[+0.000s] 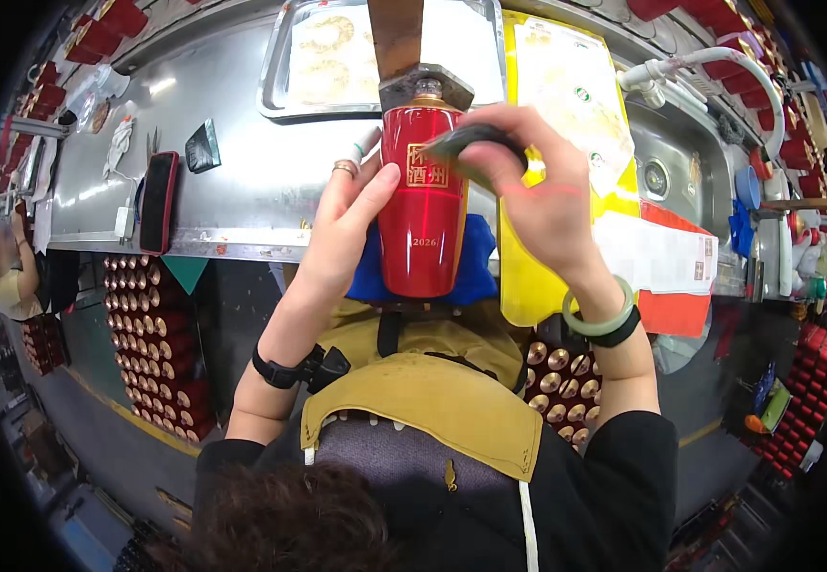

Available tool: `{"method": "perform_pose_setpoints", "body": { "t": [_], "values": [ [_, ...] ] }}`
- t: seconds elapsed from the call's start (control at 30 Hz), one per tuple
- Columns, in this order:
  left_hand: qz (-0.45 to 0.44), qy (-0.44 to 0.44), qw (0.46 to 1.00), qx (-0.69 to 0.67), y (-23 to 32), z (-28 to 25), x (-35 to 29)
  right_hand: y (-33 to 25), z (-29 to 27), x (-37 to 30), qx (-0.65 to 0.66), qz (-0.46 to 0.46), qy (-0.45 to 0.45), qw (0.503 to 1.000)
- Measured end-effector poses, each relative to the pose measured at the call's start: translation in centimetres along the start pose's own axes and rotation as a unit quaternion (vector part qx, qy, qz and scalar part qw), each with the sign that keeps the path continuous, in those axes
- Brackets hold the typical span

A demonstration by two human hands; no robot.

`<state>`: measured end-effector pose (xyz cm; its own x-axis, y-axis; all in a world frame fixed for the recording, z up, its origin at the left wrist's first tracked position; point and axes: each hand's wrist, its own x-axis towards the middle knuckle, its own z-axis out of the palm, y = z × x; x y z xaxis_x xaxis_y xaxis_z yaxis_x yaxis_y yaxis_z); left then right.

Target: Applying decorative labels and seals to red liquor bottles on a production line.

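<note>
The red bottle (422, 205) is showing a glossy, smooth glazed finish with gold lettering, and it is resting on soft blue cloth (475, 272). The worktable (242, 181) and tray (280, 86) are gleaming as brushed metal, while the yellow sheet (528, 276) is looking like shiny plastic.

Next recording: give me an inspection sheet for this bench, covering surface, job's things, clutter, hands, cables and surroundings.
Surface: stainless steel workbench, shiny, with a sink at its right end.
Job's things: glossy red ceramic bottle with gold markings, upright on a blue cloth, its neck under a dark metal press head.
Clutter: metal tray, yellow sheet, black phone, small dark block.
Hands: left hand steadies the bottle's side; right hand presses a dark pad against its shoulder.
Cables: white cord beside the phone.
Surroundings: crates of gold-capped bottles under the bench; another person at far left.
</note>
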<state>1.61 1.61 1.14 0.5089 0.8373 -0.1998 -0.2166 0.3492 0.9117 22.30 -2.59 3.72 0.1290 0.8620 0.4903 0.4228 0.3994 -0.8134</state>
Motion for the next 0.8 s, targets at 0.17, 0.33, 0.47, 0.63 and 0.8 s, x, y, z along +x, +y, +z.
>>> {"method": "perform_pose_setpoints", "body": {
  "t": [0.17,0.33,0.47,0.63,0.8],
  "values": [
    [-0.036,-0.034,0.998,-0.042,1.2,-1.0,1.2,0.9,-0.6,0.2,-0.241,0.024,0.147,0.959],
    [-0.075,-0.070,0.993,-0.057,2.7,-2.3,3.6,2.3,-1.6,-0.4,0.042,0.122,0.095,0.987],
    [-0.110,-0.099,0.988,-0.037,3.6,-3.1,5.1,2.0,-0.6,-3.0,0.166,0.193,0.089,0.963],
    [-0.110,-0.112,0.988,-0.008,3.5,-3.1,5.3,1.1,0.5,-3.8,0.214,0.270,0.078,0.935],
    [-0.124,-0.112,0.986,-0.005,3.7,-3.3,5.6,0.8,1.1,-4.0,0.256,0.320,0.082,0.909]
  ]
}}
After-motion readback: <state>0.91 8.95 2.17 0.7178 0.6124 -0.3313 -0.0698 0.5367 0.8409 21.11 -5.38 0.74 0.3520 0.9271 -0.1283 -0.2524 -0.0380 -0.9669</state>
